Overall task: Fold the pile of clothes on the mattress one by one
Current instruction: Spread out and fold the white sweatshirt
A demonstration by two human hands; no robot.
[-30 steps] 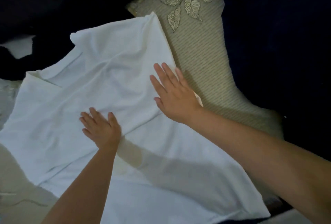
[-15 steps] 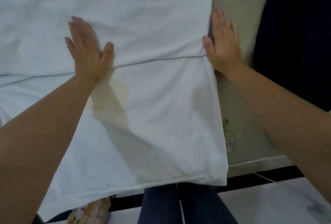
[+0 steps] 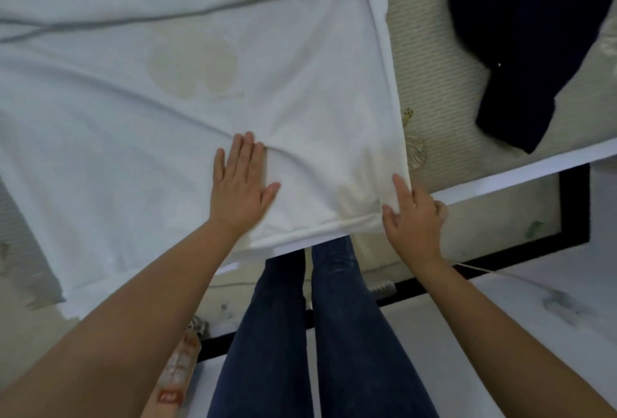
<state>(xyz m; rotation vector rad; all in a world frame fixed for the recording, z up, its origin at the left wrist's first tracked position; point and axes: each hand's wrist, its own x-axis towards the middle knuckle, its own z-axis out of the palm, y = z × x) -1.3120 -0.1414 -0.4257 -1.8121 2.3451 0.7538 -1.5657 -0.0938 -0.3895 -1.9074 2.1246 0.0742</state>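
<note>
Head view: we count one white cotton T-shirt (image 3: 160, 90) spread flat over the beige ribbed mattress (image 3: 430, 60), its hem lying along the mattress's near edge above our legs. One faint yellowish print (image 3: 192, 65) shows through the cloth near the middle, and one long crease crosses the shirt's upper part.

We see two bare hands, both on the shirt. Our left hand (image 3: 241, 190) lies flat on the fabric near the hem, fingers straight and close together, thumb spread out to the side, pressing the cloth down. Our right hand (image 3: 412, 214) sits at the shirt's near right corner, just at the mattress edge; its forefinger lies extended along the side seam and the thumb rests on the cloth, but we cannot tell whether the hidden fingers pinch the corner from underneath.

One dark navy garment (image 3: 521, 37) lies on the mattress to the right, well apart from the white shirt. Two legs in dark blue jeans (image 3: 320, 334) stand against the bed's black frame (image 3: 574, 204). One thin white cord (image 3: 484, 270) runs along the pale floor beside our right forearm.
</note>
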